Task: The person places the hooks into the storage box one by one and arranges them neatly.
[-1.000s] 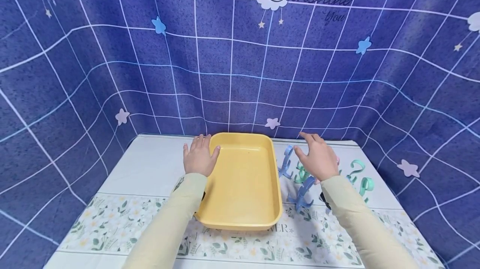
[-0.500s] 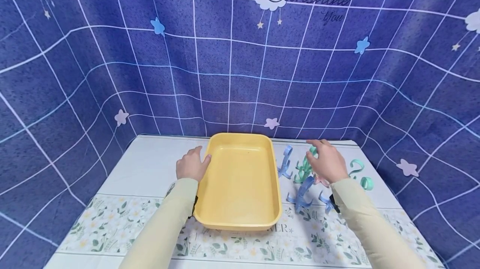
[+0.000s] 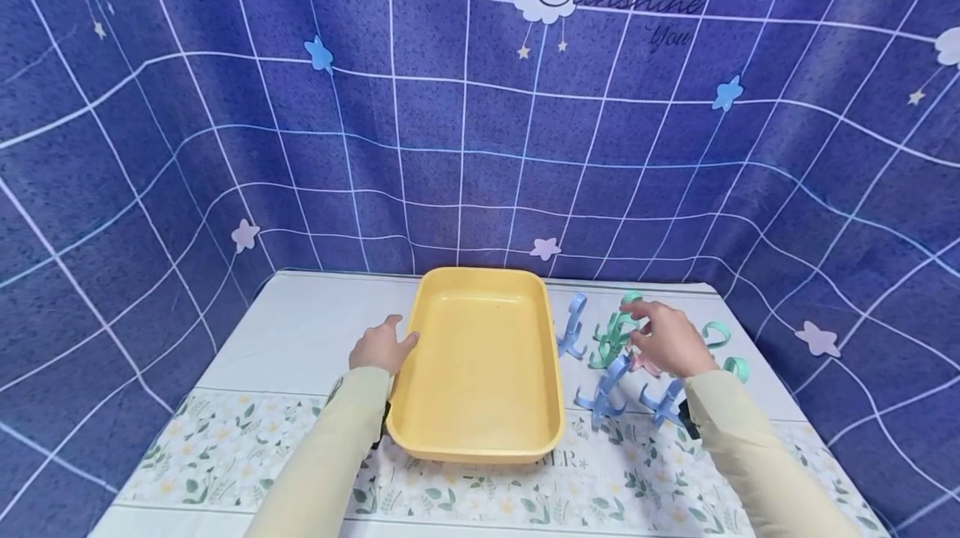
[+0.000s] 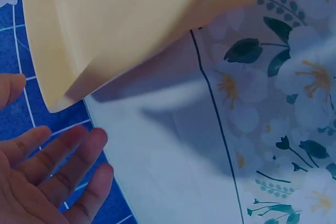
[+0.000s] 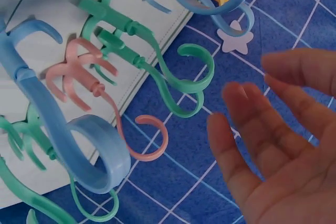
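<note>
Hooks [image 3: 604, 394] sit at the tray's [image 3: 480, 371] 3 o'clock on the desk [image 3: 322, 321], likely tipped up because prongs [image 5: 38, 25] prop them, with right hand [image 3: 671, 339] near and left hand [image 3: 377, 348] at the tray's 9 o'clock, both loose and empty.

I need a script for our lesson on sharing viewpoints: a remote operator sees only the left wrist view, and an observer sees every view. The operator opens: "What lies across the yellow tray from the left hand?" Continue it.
Observer: Curled, pronged plastic pieces in three colours: blue pieces, green pieces and a pink piece, right of the yellow tray.
Operator: Where is the right hand?
Observer: On that same side; in the head view the right hand partly hides the pink piece.
Operator: Has it picked anything up?
Observer: No, the right wrist view shows nothing between its thumb and fingers.
</note>
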`<state>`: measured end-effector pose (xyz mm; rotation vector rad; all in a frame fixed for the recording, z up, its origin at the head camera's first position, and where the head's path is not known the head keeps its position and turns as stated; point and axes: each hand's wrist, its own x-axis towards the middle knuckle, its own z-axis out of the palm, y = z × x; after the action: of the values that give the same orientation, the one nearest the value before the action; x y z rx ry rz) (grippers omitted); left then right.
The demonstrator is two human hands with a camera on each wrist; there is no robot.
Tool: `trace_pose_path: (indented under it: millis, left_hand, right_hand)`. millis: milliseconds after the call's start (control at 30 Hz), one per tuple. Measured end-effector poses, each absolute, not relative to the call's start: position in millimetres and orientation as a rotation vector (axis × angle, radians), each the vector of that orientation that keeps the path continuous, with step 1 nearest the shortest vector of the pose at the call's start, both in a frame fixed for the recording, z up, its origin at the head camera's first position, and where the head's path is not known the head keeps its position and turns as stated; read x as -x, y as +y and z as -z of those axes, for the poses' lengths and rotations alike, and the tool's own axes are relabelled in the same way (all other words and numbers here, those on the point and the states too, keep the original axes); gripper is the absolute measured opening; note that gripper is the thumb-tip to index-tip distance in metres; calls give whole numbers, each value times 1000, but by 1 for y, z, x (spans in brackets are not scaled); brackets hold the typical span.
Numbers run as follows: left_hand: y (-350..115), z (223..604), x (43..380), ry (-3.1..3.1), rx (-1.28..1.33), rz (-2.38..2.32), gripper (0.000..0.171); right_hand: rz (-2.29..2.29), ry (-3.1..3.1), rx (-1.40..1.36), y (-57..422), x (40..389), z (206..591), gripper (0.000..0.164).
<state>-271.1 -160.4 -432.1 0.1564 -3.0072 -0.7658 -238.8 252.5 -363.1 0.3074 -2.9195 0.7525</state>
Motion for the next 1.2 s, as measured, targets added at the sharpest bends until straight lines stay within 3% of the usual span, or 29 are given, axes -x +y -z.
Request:
trace_pose_path:
  millis: [433, 1200]
  left_hand:
    - [-165, 453, 274, -3045, -192, 926, 57]
    - [-167, 468, 262, -3081, -170, 1074, 33]
  right_hand:
    - [-912, -3112, -634, 264, 233, 373, 45]
    - [-850, -3114, -672, 261, 233, 381, 29]
